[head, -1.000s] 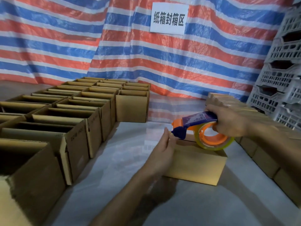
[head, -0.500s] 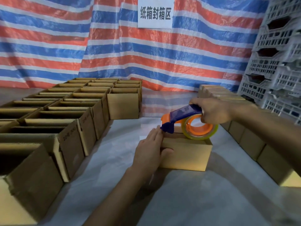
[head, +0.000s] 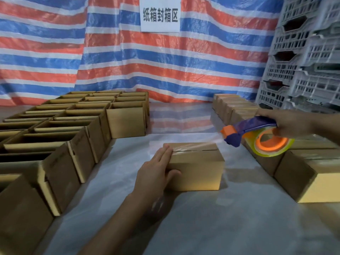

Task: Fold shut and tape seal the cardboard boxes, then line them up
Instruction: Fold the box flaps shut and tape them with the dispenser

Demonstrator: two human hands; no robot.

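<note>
Box [head: 195,168] sits mid plastic sheet [head: 184,218], seam running left-right along its long axis. Right hand [head: 288,124] grips the tape dispenser [head: 257,137] just off the box's right end. The tape [head: 193,146] stretches back over the seam to the left end, pinned by the left hand [head: 156,172]'s flat fingers.

Left hand [head: 156,170] flat, fingers straight; right hand [head: 288,124] high, tight around tape dispenser [head: 255,126].
</note>
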